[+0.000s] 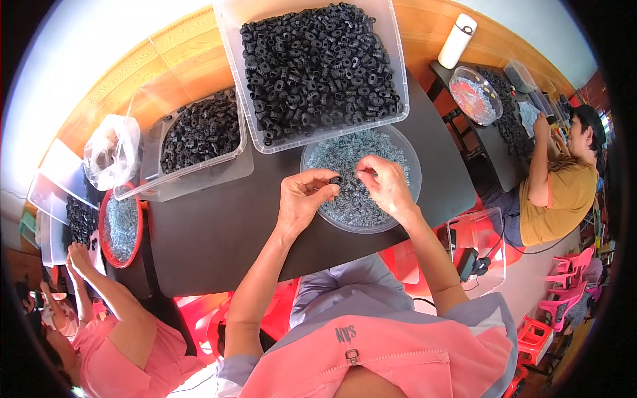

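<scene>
My left hand [302,199] pinches a small black plastic piece [336,180], like a cord lock, between thumb and fingertips. Close by on its right, my right hand [387,186] has thumb and finger pressed together; whatever they hold is too small to make out. Both hands are over a round clear bowl [417,174] filled with tiny silvery pieces [330,154] that look like springs. Behind the bowl, a large translucent bin [325,142] is heaped with black plastic pieces [318,66] of the same kind.
Another clear bin [192,175] of black pieces stands left on the dark table [219,239]. A red-rimmed basin [139,229] of silvery pieces lies farther left, beside a person in pink [113,351]. At right sits a person in a tan shirt [554,205], near a white bottle [458,41].
</scene>
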### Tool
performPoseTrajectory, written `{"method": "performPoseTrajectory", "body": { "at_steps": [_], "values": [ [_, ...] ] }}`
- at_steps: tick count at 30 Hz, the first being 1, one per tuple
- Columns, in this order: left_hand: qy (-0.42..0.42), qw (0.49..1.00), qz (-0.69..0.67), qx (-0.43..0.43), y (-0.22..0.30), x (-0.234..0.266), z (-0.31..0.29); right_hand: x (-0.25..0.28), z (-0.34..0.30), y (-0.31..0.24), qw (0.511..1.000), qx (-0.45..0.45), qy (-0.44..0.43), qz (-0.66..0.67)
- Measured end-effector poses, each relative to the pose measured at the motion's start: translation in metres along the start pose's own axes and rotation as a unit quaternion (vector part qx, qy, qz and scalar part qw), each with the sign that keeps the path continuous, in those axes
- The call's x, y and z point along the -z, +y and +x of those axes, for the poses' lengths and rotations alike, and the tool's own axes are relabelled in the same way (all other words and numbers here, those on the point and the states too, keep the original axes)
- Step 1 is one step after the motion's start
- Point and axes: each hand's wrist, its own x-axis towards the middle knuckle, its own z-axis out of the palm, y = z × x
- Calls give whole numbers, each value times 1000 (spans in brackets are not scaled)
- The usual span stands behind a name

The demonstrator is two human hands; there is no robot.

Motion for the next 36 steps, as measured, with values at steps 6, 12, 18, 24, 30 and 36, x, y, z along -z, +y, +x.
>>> {"method": "performPoseTrajectory", "body": {
  "at_steps": [6, 12, 18, 24, 30, 36],
  "values": [
    [0, 1000, 0, 1, -1, -1, 0, 5, -2, -8, 940, -138, -53, 309],
    [-1, 1000, 9, 6, -4, -3, -1, 11, -1, -24, 948, -81, -91, 294],
    [-7, 998, 69, 3, -4, -3, -2, 16, 1, -34, 971, -78, -67, 215],
    [-18, 994, 106, -13, -4, -3, -3, 20, 5, -31, 979, -31, -111, 171],
    [-28, 999, 43, 18, -3, -2, -3, 17, 14, -28, 957, -98, -140, 233],
    [-5, 995, -91, 32, -2, 3, 0, 26, 54, -38, 988, 70, -110, 88]
  ]
}}
